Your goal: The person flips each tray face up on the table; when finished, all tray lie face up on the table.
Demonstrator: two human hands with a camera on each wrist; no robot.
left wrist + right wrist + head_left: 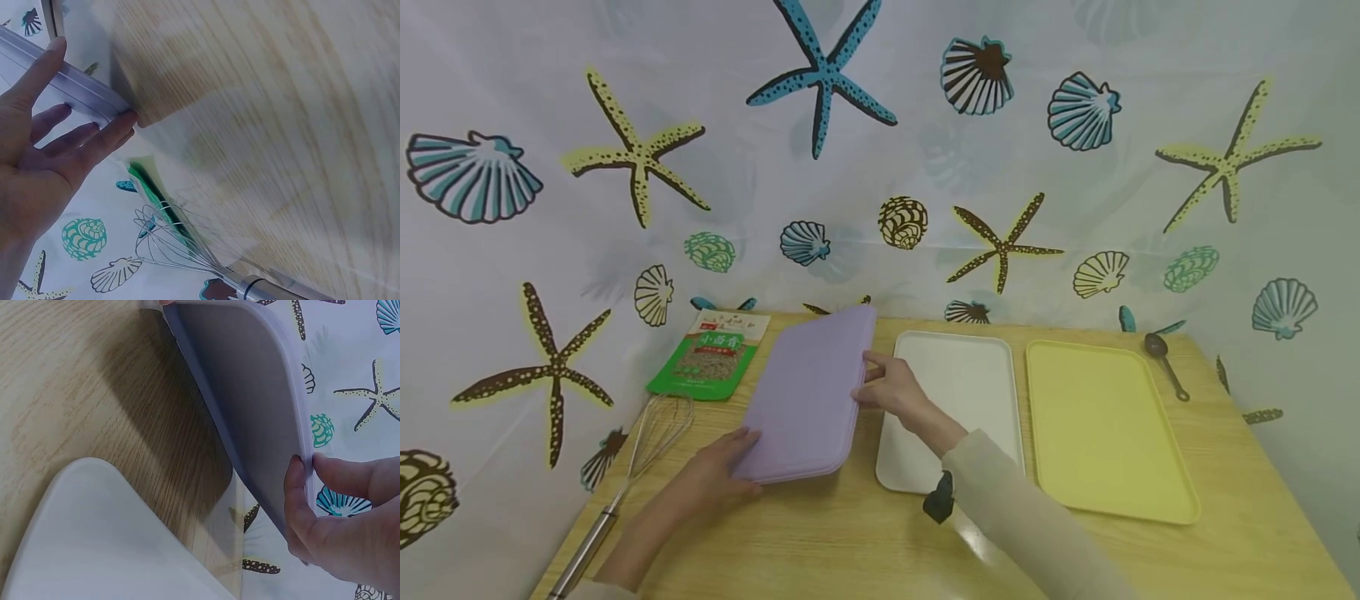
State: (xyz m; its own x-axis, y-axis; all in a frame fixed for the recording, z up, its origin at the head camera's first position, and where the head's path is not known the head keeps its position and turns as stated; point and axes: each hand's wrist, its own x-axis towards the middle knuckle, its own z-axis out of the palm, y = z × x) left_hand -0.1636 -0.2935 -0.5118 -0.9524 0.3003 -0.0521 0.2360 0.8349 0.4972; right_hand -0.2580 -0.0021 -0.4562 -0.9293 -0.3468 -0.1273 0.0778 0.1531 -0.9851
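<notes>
A light purple tray (808, 392) is held tilted over the left part of the table, its right side raised. My left hand (711, 475) grips its near left corner; in the left wrist view the thumb and fingers span the rim. With thumb and fingers my right hand (353, 519) pinches the tray's right long edge, towards the far end. The recessed face of the purple tray (244, 381) shows in the right wrist view, above its shadow on the wood. Beside it a white tray (955, 400) lies flat on the table, partly behind my right forearm.
A yellow tray (1108, 433) lies right of the white one, with a dark spoon (1167, 367) beyond it. At the left are a green packet (707, 354) and a wire whisk (598, 533) along the table's left edge. A shell-patterned curtain (865, 183) hangs behind the table.
</notes>
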